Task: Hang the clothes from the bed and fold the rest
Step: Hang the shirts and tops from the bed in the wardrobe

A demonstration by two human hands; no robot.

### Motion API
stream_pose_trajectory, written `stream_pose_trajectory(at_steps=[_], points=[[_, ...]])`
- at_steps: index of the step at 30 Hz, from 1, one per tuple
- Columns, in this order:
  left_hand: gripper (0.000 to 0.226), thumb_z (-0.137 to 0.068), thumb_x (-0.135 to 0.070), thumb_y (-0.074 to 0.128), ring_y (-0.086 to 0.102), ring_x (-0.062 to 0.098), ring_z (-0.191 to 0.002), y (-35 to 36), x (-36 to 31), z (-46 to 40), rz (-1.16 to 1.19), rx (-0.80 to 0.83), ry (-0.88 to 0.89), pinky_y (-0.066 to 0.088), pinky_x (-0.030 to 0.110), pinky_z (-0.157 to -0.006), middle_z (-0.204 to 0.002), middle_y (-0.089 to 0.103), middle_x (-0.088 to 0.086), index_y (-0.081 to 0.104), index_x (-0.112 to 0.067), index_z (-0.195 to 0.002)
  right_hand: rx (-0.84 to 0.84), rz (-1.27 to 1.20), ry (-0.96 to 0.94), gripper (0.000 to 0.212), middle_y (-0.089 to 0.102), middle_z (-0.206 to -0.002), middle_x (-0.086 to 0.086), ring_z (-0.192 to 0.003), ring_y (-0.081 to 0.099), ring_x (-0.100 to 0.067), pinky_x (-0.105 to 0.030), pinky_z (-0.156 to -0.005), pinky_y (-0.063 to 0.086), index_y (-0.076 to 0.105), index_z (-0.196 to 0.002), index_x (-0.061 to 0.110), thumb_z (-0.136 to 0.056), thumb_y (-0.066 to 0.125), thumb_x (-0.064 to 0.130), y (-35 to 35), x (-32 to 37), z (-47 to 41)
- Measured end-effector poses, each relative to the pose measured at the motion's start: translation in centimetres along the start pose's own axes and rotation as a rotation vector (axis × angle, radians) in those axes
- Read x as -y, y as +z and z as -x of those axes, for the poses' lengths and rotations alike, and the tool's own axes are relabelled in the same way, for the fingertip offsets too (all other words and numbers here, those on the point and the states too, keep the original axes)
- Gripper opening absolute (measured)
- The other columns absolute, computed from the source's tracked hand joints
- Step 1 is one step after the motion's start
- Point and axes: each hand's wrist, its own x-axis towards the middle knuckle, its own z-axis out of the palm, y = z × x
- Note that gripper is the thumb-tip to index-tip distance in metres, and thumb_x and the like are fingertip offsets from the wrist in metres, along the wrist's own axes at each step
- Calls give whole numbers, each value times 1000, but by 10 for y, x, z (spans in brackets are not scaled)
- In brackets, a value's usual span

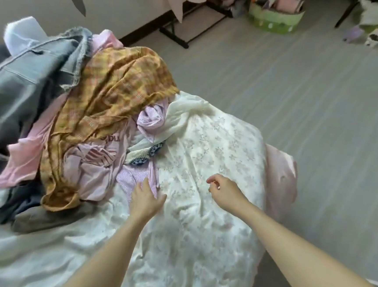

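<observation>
Grey plank floor (302, 96), green basket (274, 20).

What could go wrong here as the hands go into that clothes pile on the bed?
1. The left hand rests on the striped lilac garment, which runs under the mustard plaid cloth; pulling it may drag the heap along.
2. The pile sits near the bed's edge, so shifted pieces like the white sheer garment could slide to the floor.
3. The right hand has no grip yet; it might pinch the floral bedspread instead of clothing.
</observation>
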Motion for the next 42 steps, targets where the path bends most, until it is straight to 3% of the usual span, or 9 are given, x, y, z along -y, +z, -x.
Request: stream_pose_trajectory(at_steps=[8,14,18,23,27,31,34,37,42], points=[[87,-85,-49,57,-4,26,-144,-12,-1,-129,-98,-270,129,12,53,-112,-157,-5,6,4,-23,-149,66,72,22,32,59,-97,0,-83,60,-20,-34,-70,48,52,-120,17,-97,30,21,32,4,-79],[76,-88,-45,56,38,30,-125,-24,-19,-181,-60,-304,105,28,49,-101,-130,48,11,16,-21,-148,62,33,3,30,61,-95,1,-90,63,-21,-33,-71,48,54,-115,20,-95,31,20,39,25,-124],[24,-93,-19,49,50,30,-105,-41,-35,-194,186,-482,201,35,40,-87,-107,64,11,67,-8,-105,49,-41,14,28,59,-93,4,-84,64,-25,-25,-55,41,54,-109,23,-94,30,20,36,34,-136],[27,-89,-13,60,55,30,-73,-59,-47,-153,490,-515,375,34,32,-63,-72,62,16,64,6,-69,7,-277,36,26,60,-86,2,-68,59,-12,-26,-64,46,55,-110,14,-98,32,16,25,56,-142],[18,-85,-15,67,58,18,-64,-71,-40,-103,612,-543,388,43,25,-61,-69,67,8,72,-2,-73,-109,-507,10,20,59,-89,-1,-70,55,-11,-23,-62,47,56,-107,9,-98,41,18,18,97,-159],[35,-82,-23,59,46,17,-57,-76,-46,-71,511,-300,598,32,25,-57,-58,55,12,61,5,-62,19,-687,24,42,57,-105,-2,-87,57,-15,-29,-65,50,48,-120,11,-91,54,41,15,144,-186],[34,-80,-24,58,40,7,-58,-74,-36,-47,572,-156,652,32,20,-59,-57,46,0,54,0,-58,140,-531,115,35,55,-95,-3,-82,57,-14,-30,-66,51,47,-111,9,-86,64,27,22,157,-191],[41,-79,-31,58,44,14,-63,-80,-25,-32,667,-55,567,36,26,-63,-63,50,9,58,8,-65,119,-484,63,14,53,-75,-8,-58,53,-14,-24,-51,43,53,-82,5,-88,43,-3,27,157,-177],[12,-86,-15,63,57,24,-83,-106,-31,-33,782,-328,377,46,43,-77,-88,59,10,67,-4,-89,-22,-120,-323,18,47,-70,-6,-65,43,-15,-26,-58,33,48,-73,4,-84,35,-3,-12,156,-139]])
